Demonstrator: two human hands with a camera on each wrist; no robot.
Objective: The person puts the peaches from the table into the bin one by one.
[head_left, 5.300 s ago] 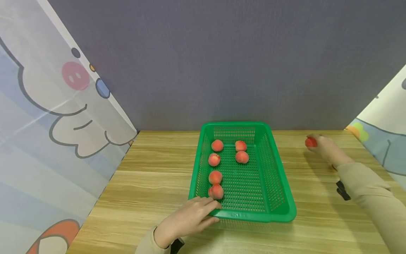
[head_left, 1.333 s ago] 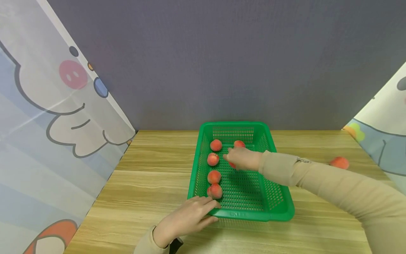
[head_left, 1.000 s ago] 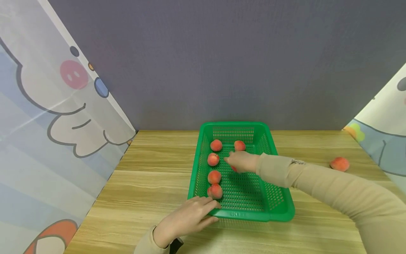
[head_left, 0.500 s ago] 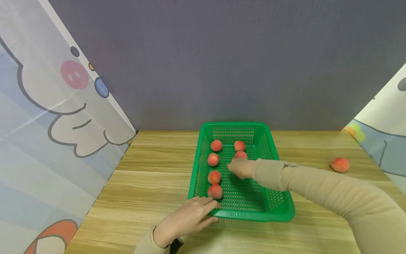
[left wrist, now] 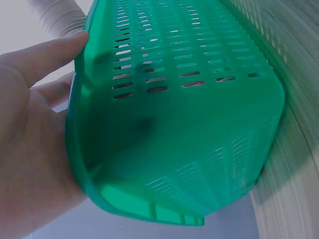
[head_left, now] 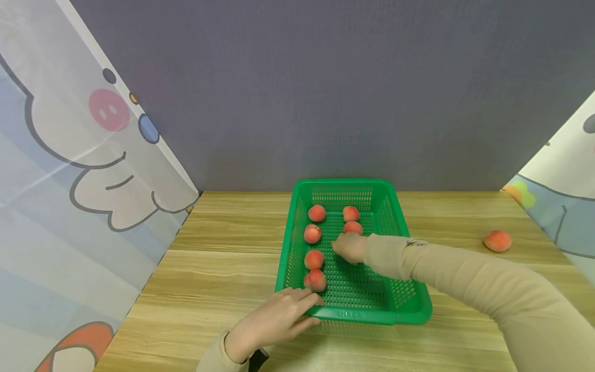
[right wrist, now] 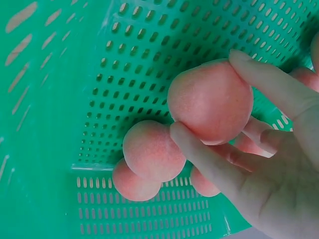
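Observation:
A green plastic basket [head_left: 358,315] with slotted walls stands on the table. My left hand [head_left: 283,316] grips its near left rim, fingers over the edge and thumb outside. Inside the basket, my right hand [head_left: 349,248] holds a peach [right wrist: 211,102] between thumb and fingers, just above the slotted floor; the head view hides that peach under the hand. Right beyond it lies another peach [head_left: 353,228], with a further peach [head_left: 350,213] behind. Several more peaches line the left side, among them the far-left peach [head_left: 317,213] and the near-left peach [head_left: 317,280].
One loose peach [head_left: 497,241] lies on the wooden table [head_left: 223,268] to the right of the basket, beyond my right sleeve [head_left: 446,268]. A grey panel [head_left: 325,93] rises behind the table. Cartoon-printed sheets [head_left: 56,155] flank both sides.
My right hand has carried a peach from the table's right side into the basket. Over the last second it shifts slightly nearer, uncovering the peach beyond it. My left hand stays on the rim.

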